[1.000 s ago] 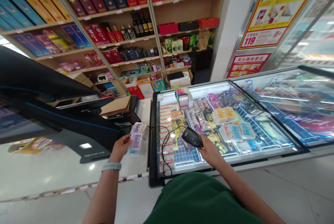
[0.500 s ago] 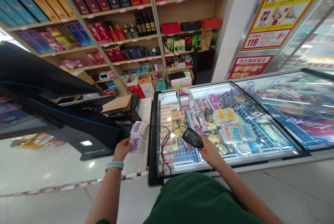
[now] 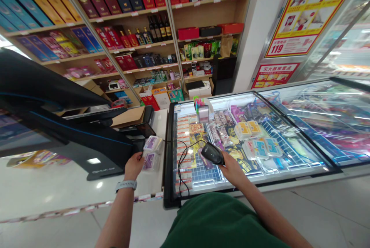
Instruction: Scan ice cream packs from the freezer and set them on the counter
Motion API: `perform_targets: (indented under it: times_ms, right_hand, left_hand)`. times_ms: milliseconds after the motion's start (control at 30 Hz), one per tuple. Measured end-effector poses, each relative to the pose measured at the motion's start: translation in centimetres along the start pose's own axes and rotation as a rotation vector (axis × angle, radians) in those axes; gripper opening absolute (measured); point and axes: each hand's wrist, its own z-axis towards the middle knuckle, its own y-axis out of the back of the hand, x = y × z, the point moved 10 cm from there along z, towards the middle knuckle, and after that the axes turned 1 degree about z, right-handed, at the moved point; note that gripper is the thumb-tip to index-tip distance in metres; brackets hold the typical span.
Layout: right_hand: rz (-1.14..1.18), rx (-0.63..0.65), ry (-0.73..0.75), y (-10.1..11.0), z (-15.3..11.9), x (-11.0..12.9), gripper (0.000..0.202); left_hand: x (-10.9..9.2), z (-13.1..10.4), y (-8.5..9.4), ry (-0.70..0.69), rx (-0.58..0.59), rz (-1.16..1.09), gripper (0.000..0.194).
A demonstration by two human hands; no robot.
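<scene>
My right hand (image 3: 230,167) is closed round the handle of a black barcode scanner (image 3: 212,153), held above the glass-topped freezer (image 3: 185,198). A black cable (image 3: 179,171) loops from the scanner over the glass. On the counter, my left hand (image 3: 134,166) has curled fingers at the left edge of a clear plastic pack with a purple label (image 3: 150,161). A similar purple-labelled pack (image 3: 152,144) lies against it on the far side. Clear packs with yellow labels (image 3: 248,128) and with blue labels (image 3: 266,147) rest on the freezer's glass.
A black monitor on a stand (image 3: 106,155) takes up the left of the counter (image 3: 115,192). Behind it is an open cardboard box (image 3: 128,117). A small item with green and pink parts (image 3: 198,103) stands at the freezer's back edge. Stocked shelves (image 3: 131,14) line the back wall.
The view has shifted slightly. Both hands keep nearly the same places, the scanner still held over the glass and the left hand still at the purple-labelled packs.
</scene>
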Motion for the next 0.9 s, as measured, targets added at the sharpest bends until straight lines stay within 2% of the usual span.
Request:
perform_targets:
  times_ms: [267,467,633,767,900]
  right_hand:
    - [0.004,-0.004,-0.017,0.3,-0.1,0.0,0.035]
    - [0.018,-0.035,-0.032,0.9,-0.3,-0.3,0.034]
    - [0.024,-0.052,-0.062,1.3,-0.5,-1.0,0.033]
    - [0.029,-0.067,-0.09,1.4,-0.6,-1.6,0.033]
    - [0.037,-0.085,-0.094,1.8,-0.7,-1.9,0.036]
  left_hand:
    - [-3.8,-0.9,1.3,-0.098,-0.064,0.06,0.045]
    - [-7.3,-1.3,0.9,-0.221,-0.102,0.168,0.047]
    - [-10.4,-1.2,-1.2,-0.368,-0.105,0.157,0.045]
    - [-14.1,-1.8,-3.8,-0.535,-0.059,0.069,0.042]
    - [-18.1,-3.0,-5.9,-0.621,-0.018,0.016,0.04]
